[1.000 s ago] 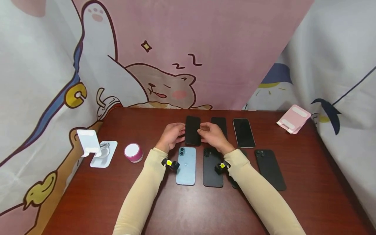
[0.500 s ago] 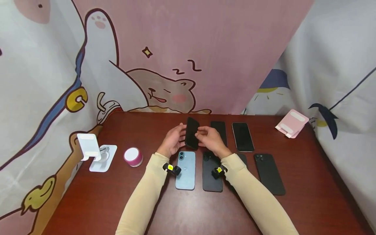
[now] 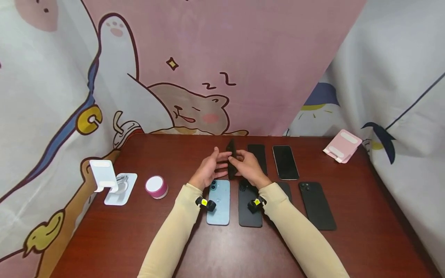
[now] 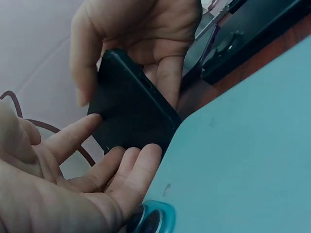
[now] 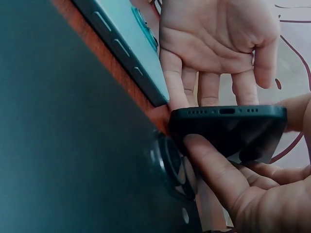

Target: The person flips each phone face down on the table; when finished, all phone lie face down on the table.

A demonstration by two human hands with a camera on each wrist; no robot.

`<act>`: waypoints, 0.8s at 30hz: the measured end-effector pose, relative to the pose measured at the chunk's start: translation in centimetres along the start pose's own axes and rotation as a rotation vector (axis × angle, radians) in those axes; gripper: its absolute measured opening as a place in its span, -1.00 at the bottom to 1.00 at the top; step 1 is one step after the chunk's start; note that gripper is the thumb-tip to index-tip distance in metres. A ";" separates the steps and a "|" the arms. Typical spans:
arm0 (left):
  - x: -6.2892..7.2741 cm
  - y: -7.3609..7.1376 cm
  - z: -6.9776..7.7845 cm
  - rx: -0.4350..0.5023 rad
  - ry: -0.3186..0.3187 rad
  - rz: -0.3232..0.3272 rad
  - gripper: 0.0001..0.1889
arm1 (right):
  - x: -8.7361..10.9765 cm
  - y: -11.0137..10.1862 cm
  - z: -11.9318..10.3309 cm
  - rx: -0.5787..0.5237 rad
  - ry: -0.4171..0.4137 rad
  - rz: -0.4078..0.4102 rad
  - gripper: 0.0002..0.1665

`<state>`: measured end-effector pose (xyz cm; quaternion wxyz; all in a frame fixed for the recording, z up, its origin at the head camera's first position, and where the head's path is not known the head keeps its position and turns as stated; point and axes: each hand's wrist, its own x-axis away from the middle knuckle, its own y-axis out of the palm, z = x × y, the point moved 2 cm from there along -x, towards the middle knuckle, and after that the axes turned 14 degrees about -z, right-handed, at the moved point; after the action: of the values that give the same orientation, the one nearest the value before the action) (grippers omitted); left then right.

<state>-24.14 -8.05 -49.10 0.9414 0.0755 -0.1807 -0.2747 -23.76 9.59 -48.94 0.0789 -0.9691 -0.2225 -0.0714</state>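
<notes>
A black smartphone (image 3: 231,148) stands tilted on its long edge between both hands, over the back of the table. My right hand (image 3: 251,166) grips it from the right; in the right wrist view its thumb (image 5: 214,165) lies along the dark screen side. My left hand (image 3: 208,166) is on the other side, with fingers extended and fingertips against the phone's back (image 4: 129,114), its thumb raised off the phone. Just below the left hand, a light blue phone (image 3: 219,206) lies back up. A dark phone (image 3: 249,212), also back up, lies under the right wrist.
Behind the right hand lie a black phone (image 3: 258,154) and a silver-edged phone (image 3: 286,162), screens up. Another black phone (image 3: 318,206) lies at right, with one partly under the right forearm. Around them stand a pink stand (image 3: 342,146), a white stand (image 3: 104,175) and a pink-and-white jar (image 3: 156,187).
The black phone has turned from lying nearly flat, screen up, to standing on its edge, its screen side swinging toward the right hand. The left hand's fingers have straightened against its back.
</notes>
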 end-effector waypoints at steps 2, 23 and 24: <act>0.0 0.1 0.0 -0.023 -0.015 0.009 -0.31 | -0.1 0.0 0.0 0.004 -0.003 0.000 -0.44; 0.3 -0.9 -0.7 0.111 0.000 0.095 -0.62 | 1.7 0.2 -2.5 -0.044 -0.066 0.058 -0.46; 0.2 -0.8 -0.7 0.114 -0.004 0.092 -0.61 | 1.7 0.3 -2.5 -0.049 -0.070 0.054 -0.46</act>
<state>-24.11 -8.85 -49.87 0.9469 0.1198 -0.2012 -0.2204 -22.37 9.55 -46.25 0.0493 -0.9783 -0.1972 -0.0406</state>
